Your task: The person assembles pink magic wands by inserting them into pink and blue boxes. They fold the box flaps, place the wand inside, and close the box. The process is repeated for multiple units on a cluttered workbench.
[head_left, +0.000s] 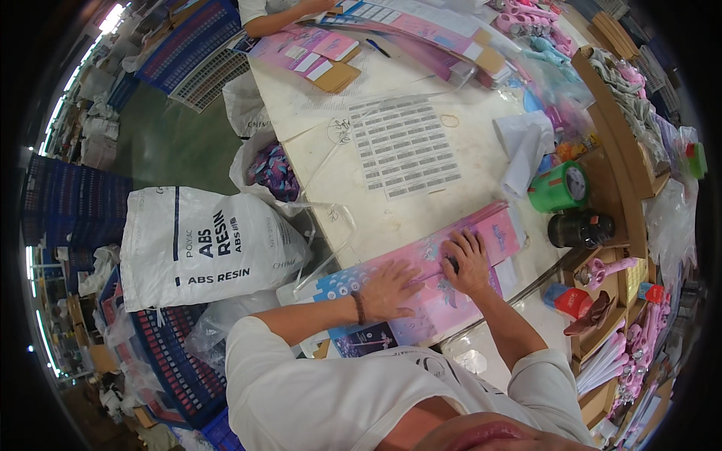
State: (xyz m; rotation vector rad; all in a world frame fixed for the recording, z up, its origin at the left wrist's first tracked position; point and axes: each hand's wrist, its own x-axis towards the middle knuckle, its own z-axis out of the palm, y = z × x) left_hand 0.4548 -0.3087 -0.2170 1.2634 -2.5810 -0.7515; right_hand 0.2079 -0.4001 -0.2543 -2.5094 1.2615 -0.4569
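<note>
A flat pink, purple and blue printed cardboard package (436, 308) lies across the near edge of the table. My left hand (391, 292) rests palm down on its left half, fingers spread and nothing gripped. Farther right, my right hand (465, 263) presses on the package's upper panel with bent fingers. Something small and dark shows beneath that hand's fingers, and its kind cannot be made out. A dark beaded bracelet (359, 308) circles my left wrist.
On the white table (331, 173) lies a printed label sheet (406, 146). Rightward stand a paper roll (523, 150), a green cup (558, 186) and a black jar (580, 228). A white sack (210, 248) stands left. Across the table, another person's arm (289, 16) reaches over similar packages (316, 56).
</note>
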